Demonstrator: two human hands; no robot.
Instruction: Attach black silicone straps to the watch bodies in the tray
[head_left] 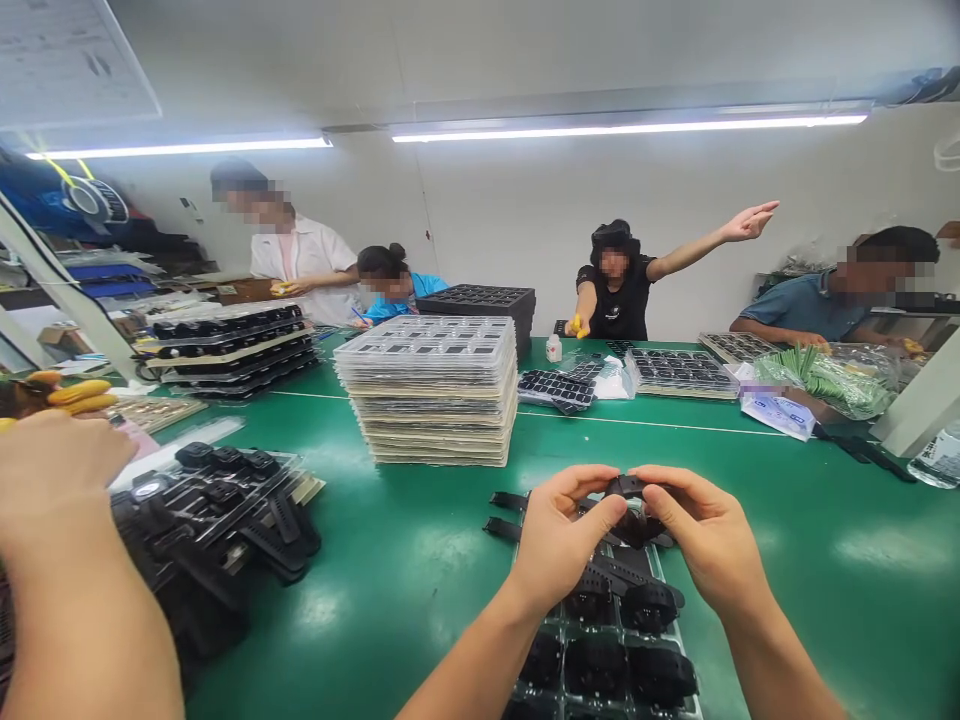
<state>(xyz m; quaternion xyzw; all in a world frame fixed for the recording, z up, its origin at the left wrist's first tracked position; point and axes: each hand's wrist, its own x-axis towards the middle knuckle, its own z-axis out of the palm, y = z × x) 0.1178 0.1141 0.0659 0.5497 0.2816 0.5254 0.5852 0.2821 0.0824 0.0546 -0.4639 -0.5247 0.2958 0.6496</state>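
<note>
Over a clear compartment tray point(679, 640), my left hand point(559, 535) and my right hand point(709, 535) pinch a black wristwatch point(630, 488) between thumbs and fingertips. Its strap is bent into a curve, and my fingers cover part of it. Below, several black watches point(596, 665) with looped straps sit in the tray's compartments. More black straps point(510, 510) stick out past the tray's far left edge, beside my left hand.
A co-worker's arm point(82, 580) reaches in at left, by a tray of black watches point(225, 500). A tall tray stack point(435, 400) stands mid-table. Beyond are black trays point(480, 297), a small white bottle point(553, 348) and other people. A post point(926, 400) rises at right.
</note>
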